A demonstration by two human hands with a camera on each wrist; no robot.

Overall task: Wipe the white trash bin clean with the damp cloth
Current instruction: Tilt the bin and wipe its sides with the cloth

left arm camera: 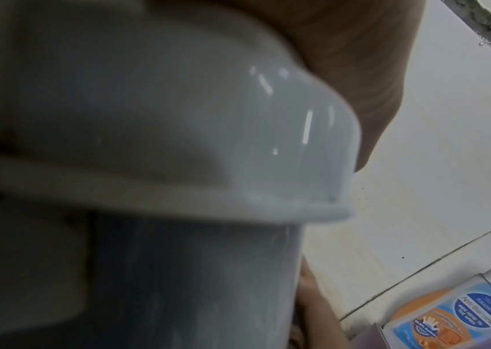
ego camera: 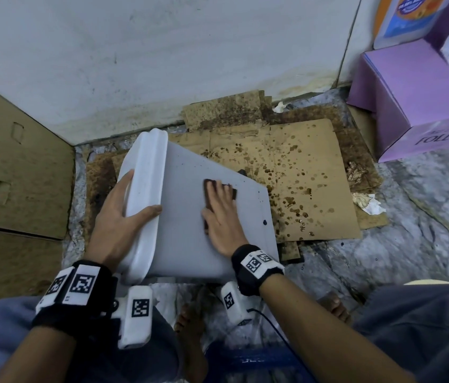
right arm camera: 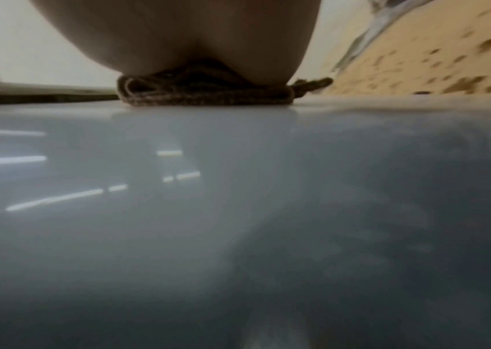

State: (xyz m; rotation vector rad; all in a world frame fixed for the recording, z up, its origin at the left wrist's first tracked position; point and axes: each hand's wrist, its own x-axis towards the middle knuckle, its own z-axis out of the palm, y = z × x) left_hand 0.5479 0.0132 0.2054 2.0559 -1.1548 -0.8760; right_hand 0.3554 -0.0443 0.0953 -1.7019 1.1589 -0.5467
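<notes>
While my left hand clamps the lid end of the white trash bin, fingers over the lid's far side and thumb hooked at its near edge, the bin lies tipped on its side over the stained cardboard, its long axis running from the lid at my left toward the base at my right. My right hand lies flat on the upward-facing side panel with fingers straight and together, pressing the dark damp cloth under them; from the right wrist view I see the cloth folded and squashed between palm and plastic. I judge the wipe is mid-panel. Unwiped spots sit to the right of my fingers, toward the base: 1 dark dot near the panel's right edge, plus small specks farther up. So the coming stroke should travel along the long axis, rightward, with the right hand nearer that dirt and the left bracing against the push.
</notes>
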